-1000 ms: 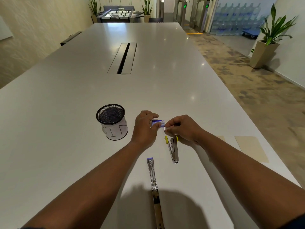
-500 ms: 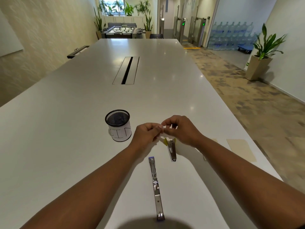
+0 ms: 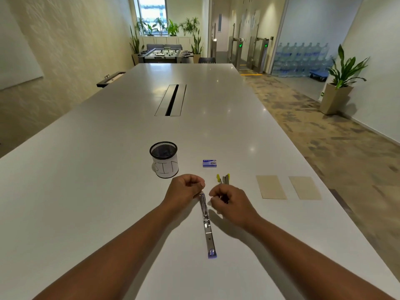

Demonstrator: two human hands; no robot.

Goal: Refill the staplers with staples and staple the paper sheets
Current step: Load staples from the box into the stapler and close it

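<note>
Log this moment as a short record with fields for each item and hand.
open stapler: lies flat, unfolded, between the hands
yellow stapler: beyond the right hand
staple box: on the table, untouched
bin: mesh cup, left of the box
sheets: two, at right
left hand: fingers curled, at the stapler's far end
right hand: fingers pinched, contents unclear

Long white table [image 3: 108, 169] with a cable slot [image 3: 171, 100] down the centre. On it: mesh cup [image 3: 164, 159] labelled "BIN", blue staple box [image 3: 209, 163] to its right, yellow stapler [image 3: 224, 179] just nearer, opened-flat purple stapler [image 3: 207, 226] lying lengthwise, two tan sheets [image 3: 271, 187] side by side at right, apart.
</note>
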